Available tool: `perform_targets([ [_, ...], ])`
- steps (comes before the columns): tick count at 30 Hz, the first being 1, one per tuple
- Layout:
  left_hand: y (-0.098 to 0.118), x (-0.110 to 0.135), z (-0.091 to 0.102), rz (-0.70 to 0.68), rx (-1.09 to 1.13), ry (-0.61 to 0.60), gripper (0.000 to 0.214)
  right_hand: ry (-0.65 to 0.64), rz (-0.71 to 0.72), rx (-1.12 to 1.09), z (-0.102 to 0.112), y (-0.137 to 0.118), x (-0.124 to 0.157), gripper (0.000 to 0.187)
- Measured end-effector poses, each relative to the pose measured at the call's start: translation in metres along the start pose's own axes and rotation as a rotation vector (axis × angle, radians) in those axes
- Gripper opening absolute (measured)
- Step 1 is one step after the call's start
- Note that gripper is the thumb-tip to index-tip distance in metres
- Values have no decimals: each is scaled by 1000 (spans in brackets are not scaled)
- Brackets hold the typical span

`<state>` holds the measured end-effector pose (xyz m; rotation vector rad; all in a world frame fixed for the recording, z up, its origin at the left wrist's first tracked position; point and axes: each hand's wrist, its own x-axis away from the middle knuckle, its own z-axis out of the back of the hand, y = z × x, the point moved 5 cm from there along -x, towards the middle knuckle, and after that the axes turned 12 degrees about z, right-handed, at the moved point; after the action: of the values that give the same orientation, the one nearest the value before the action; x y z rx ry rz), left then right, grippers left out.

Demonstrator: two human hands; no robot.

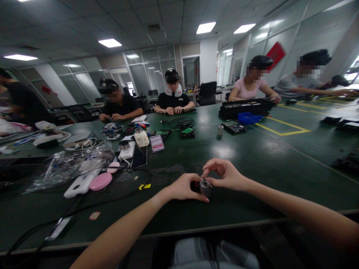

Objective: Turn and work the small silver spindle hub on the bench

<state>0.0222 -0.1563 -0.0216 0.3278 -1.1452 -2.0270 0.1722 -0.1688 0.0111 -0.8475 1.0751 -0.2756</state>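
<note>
A small grey metal cylinder [205, 189], which looks like a small motor, stands upright on the green table in front of me. My left hand [185, 188] is closed round its side, thumb at the near side. At its top end, my right hand [224, 175] pinches with thumb and forefinger. Whether a small part sits between those fingertips is too small to make out. Dark spots show on the cylinder's top face. A similar metal cylinder [220, 130] stands farther back on the table, apart from both hands.
Hard drives [235, 127], a blue tray [249, 118] and a black cable coil [179, 122] lie farther back. To the left are a pink round lid [100, 181], a white power bank-like case [81, 183], plastic bags [70, 164] and loose cables. Several people sit around the table.
</note>
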Motion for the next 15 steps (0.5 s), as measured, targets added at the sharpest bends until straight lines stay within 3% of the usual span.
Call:
perform_targets([
  [8, 3, 0, 0, -57, -55, 4, 42, -39, -1, 99, -1, -6, 0, 30],
  [12, 6, 2, 1, -80, -66, -6, 41, -51, -30, 180, 14, -10, -3, 29],
  [15, 7, 3, 1, -86, -61, -3, 43, -208, -79, 233, 23, -18, 1, 36],
])
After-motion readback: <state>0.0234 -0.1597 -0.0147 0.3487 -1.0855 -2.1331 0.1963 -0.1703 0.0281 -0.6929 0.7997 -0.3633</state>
